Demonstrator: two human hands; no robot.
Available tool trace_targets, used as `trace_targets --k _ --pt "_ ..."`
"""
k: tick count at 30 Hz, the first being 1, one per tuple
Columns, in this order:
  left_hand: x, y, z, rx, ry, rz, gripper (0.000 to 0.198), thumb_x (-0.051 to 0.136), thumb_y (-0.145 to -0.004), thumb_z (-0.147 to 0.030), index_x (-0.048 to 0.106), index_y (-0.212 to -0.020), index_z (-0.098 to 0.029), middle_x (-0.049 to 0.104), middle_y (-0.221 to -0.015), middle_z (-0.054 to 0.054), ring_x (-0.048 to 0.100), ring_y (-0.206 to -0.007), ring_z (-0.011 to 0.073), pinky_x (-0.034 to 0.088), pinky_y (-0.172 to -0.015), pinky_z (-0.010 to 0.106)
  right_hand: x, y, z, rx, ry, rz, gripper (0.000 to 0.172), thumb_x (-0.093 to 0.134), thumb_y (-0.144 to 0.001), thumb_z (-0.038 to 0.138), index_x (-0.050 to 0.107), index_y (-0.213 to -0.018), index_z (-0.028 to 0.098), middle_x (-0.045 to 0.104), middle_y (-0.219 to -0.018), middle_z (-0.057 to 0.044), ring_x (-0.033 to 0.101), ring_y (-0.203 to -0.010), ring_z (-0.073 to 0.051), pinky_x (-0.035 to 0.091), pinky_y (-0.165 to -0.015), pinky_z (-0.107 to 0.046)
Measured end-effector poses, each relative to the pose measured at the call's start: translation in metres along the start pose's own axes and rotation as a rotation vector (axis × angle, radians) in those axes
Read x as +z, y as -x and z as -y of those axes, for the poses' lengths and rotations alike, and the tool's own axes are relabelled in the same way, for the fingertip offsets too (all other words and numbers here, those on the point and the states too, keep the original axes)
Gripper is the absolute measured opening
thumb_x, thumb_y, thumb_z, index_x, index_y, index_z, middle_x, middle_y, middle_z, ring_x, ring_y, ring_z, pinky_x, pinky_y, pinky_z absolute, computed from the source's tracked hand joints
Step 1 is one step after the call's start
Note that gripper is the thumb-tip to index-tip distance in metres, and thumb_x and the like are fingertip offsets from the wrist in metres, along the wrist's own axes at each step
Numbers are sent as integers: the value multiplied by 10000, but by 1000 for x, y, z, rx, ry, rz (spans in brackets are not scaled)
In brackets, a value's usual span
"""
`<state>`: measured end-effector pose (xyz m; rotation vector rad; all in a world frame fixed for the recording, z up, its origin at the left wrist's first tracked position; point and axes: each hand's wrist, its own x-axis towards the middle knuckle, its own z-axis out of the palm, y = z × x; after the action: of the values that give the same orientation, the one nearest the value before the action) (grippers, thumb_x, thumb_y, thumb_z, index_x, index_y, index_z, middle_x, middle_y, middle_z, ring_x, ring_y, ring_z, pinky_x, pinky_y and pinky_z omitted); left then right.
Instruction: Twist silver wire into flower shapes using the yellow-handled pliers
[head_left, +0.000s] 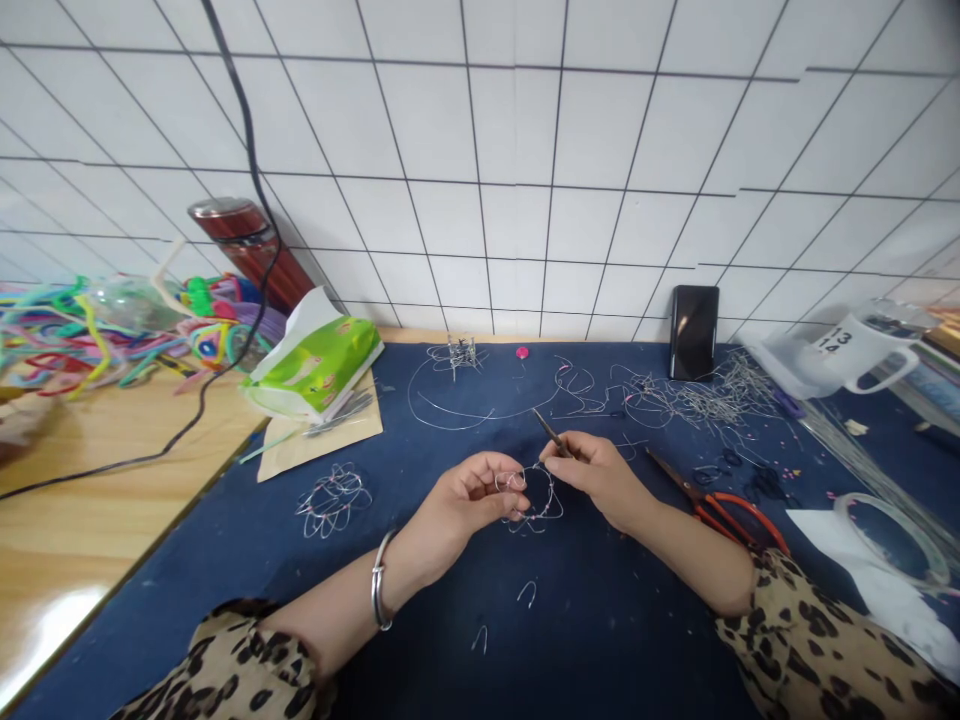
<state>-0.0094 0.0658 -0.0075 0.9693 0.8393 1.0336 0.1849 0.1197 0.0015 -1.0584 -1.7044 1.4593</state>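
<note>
My left hand (469, 500) is closed in a pinch on a small wire ring piece (534, 497) strung with pink beads, held just above the dark blue cloth (420, 590). My right hand (600, 472) is closed round a thin pointed tool (550, 432), whose tip sticks up and away from me over the ring. The two hands meet at the ring. A silver bangle sits on my left wrist. Two short bent wire bits (527, 594) lie on the cloth near me.
A finished wire flower (333, 498) lies to the left, orange-handled scissors (712, 500) to the right. Loose wires (690, 395), a black phone (693, 332), a green tissue pack (319, 365), coloured pipe cleaners (97, 330), a red flask (247, 250), a cable and a white jug (862, 350) stand further back.
</note>
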Motion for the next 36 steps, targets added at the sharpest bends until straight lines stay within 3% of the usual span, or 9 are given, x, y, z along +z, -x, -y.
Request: trace_targets --k 12,17,20,25,29,36 --pt "0 -2 -5 12 31 -96 225 659 -754 -128 569 -957 -165 594 -876 27 616 -776 132 493 -721 270 -1 0 -3 3 38 -62 178 534 -803 336 604 -868 187 473 -670 39 415 -598 -92 343 -585 -234" --pt "-10 -7 -14 83 68 -263 267 676 -735 -129 572 -978 -173 596 -903 23 619 -808 129 497 -756 267 -11 -4 -5 -84 421 -189 222 570 -767 338 635 -931 203 559 -835 -10 507 -721 -133 394 -674 -265" --pt "-20 -11 -14 135 75 -349 268 678 -733 -135 577 -979 -168 600 -919 27 619 -827 130 498 -767 263 -17 -8 -6 -156 689 -198 244 579 -754 321 629 -973 227 568 -866 -15 519 -812 -161 398 -731 -282" --pt "-31 -16 -10 216 117 -470 300 693 -706 -143 585 -984 -164 612 -886 24 624 -811 133 508 -755 273 -19 -5 0 -261 1091 -42 172 561 -766 276 605 -924 221 586 -854 -24 489 -851 -175 367 -739 -287" --pt "-31 -16 -8 227 120 -486 298 694 -704 -139 581 -979 -156 611 -872 24 624 -809 135 509 -759 282 -17 0 8 -419 1331 131 94 508 -802 233 594 -821 201 569 -806 -31 451 -807 -169 312 -699 -293" --pt "-28 -17 -4 207 114 -475 283 685 -703 -116 580 -963 -153 613 -871 21 619 -778 120 498 -727 256 -11 9 26 -470 1334 345 62 524 -785 226 576 -771 196 558 -787 -23 432 -779 -160 264 -649 -294"
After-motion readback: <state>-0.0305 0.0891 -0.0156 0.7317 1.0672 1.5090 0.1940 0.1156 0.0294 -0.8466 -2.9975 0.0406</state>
